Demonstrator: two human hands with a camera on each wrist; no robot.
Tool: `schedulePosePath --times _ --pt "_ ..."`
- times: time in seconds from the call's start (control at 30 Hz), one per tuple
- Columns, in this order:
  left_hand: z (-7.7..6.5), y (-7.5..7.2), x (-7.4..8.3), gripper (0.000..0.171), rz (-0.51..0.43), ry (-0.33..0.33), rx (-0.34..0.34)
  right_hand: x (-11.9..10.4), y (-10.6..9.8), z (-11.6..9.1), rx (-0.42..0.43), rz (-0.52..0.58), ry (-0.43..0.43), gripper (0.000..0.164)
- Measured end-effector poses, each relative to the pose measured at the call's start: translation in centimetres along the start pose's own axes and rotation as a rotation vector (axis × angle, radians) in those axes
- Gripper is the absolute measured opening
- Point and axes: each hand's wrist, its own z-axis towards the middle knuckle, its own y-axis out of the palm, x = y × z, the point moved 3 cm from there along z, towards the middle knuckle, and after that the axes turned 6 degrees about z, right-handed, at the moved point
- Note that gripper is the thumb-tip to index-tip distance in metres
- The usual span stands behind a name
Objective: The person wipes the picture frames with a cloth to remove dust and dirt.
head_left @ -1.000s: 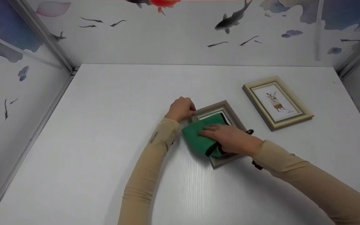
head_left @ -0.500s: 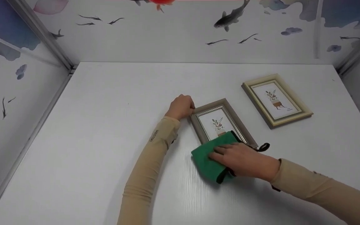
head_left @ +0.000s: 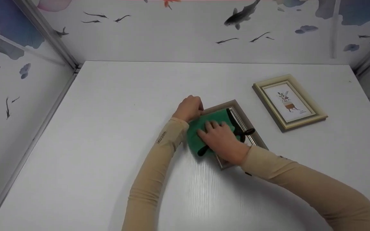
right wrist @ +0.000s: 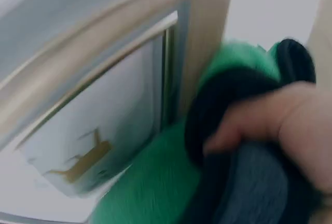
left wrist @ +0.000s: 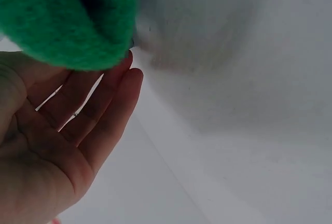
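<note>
My left hand point(head_left: 188, 108) grips the upper left corner of a taupe picture frame point(head_left: 231, 104) lying on the table. In the left wrist view its fingers are gently bent, the tips partly behind a green cloth point(left wrist: 67, 22). My right hand point(head_left: 220, 138) presses this folded, black-edged cloth onto the frame's face, fingers spread. The right wrist view, blurred, has the thumb point(right wrist: 264, 115) pinching the cloth's dark edging, with the frame's border point(right wrist: 205, 32) beside it. Cloth and hand hide most of the picture in the head view.
A second picture frame point(head_left: 308, 120), cream and gold with a plant print, lies to the right on the white table point(head_left: 108, 128). Printed panels with fish point(head_left: 241, 14) stand behind the table and along its left side.
My right hand slid the cloth down toward the frame's lower edge, uncovering the print, then back up and left over it. The left hand stays at the corner.
</note>
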Motion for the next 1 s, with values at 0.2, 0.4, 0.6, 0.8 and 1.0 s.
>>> schedulePosePath --times 0.2,0.4,0.6,0.8,1.0 --pt "0.1 0.1 0.4 0.025 -0.075 0.019 -0.025 -1.7 0.8 1.5 -0.103 -0.322 0.088 0.040" --pt "0.3 0.1 0.7 0.029 -0.031 0.027 -0.025 -4.4 0.7 -1.0 -0.207 -0.483 0.076 0.037" --pt "0.1 -0.1 0.5 0.032 -0.011 0.020 -0.024 -7.7 0.2 -6.0 -0.166 -0.559 0.016 0.034" --pt "-0.1 -0.2 0.3 0.030 -0.012 0.018 -0.002 -7.6 0.2 -5.1 -0.202 -0.527 0.031 0.036" --pt "0.3 0.3 0.2 0.028 -0.017 0.035 -0.012 -4.6 0.5 0.1 -0.350 -0.318 0.123 0.034"
